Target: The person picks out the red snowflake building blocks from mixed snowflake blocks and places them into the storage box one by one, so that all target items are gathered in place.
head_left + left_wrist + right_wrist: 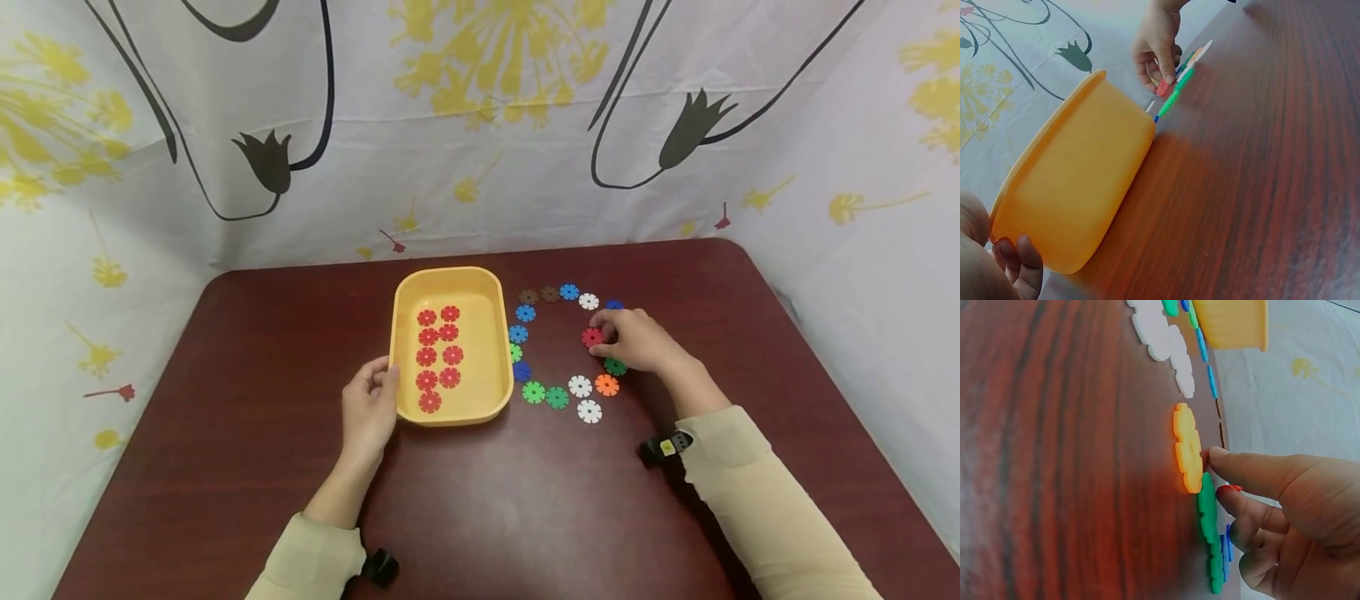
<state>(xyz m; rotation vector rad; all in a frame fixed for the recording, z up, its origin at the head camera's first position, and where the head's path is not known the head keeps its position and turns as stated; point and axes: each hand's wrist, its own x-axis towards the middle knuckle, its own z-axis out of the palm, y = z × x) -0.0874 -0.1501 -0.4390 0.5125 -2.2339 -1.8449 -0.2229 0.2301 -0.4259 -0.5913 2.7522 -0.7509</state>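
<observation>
My left hand (369,408) holds the left rim of a yellow plastic tray (486,283), thumb at the rim and fingers against the outer wall. Inside the tray lie several red notched discs (427,357) in two rough columns. To the tray's right, my right hand (637,340) pinches a red notched disc (592,337) between thumb and fingers, within a loose ring of coloured discs. In the right wrist view an orange disc (1187,450) and a green disc (1209,512) lie beside the fingers, which partly hide the red one.
Blue (526,313), brown (551,294), white (589,411) and green discs (557,397) make up the ring on the dark wooden table (465,517). A patterned cloth (480,167) hangs behind and at the sides. Small black devices (381,568) sit at both wrists.
</observation>
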